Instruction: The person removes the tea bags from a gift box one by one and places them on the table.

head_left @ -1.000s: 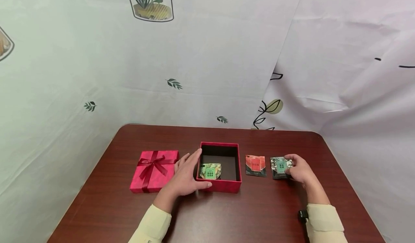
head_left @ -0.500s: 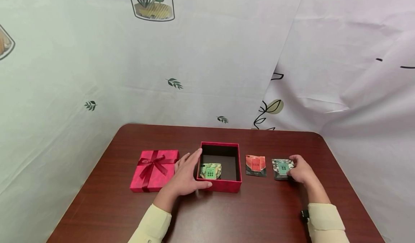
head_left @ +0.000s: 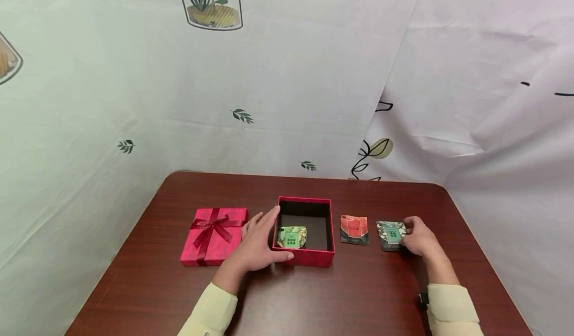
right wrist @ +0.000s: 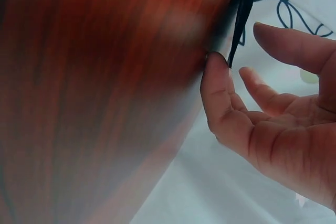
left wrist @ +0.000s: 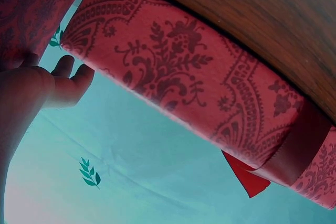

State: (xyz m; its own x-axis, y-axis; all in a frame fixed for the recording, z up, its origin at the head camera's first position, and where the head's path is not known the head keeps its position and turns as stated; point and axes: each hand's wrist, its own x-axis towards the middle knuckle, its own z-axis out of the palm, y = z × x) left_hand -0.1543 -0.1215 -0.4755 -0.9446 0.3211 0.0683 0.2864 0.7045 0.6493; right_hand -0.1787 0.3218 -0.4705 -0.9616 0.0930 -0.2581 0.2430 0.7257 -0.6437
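In the head view my left hand (head_left: 257,246) rests against the left side of an uncovered red gift box (head_left: 318,258), its thumb extended along the front wall. A green-and-yellow sachet (head_left: 292,237) lies inside at the front left, on the dark lining. My right hand (head_left: 420,237) is at the right edge of a dark green sachet (head_left: 389,235), thumb overlapping that edge and fingers at the far corner. In the right wrist view this sachet (right wrist: 244,11) appears edge-on as a dark strip between thumb and fingers. Part of it is hidden by the hand.
The red lid (head_left: 193,251) with a ribbon bow lies left of the box, close to my left hand. A red-orange sachet (head_left: 354,229) lies between the box and the dark green sachet. The brown table (head_left: 341,301) ends before a patterned cloth backdrop (head_left: 287,77).
The dark green sachet has turned slightly and shifted a little right and toward me, together with my right hand. My left hand, the box and the lid stay put.
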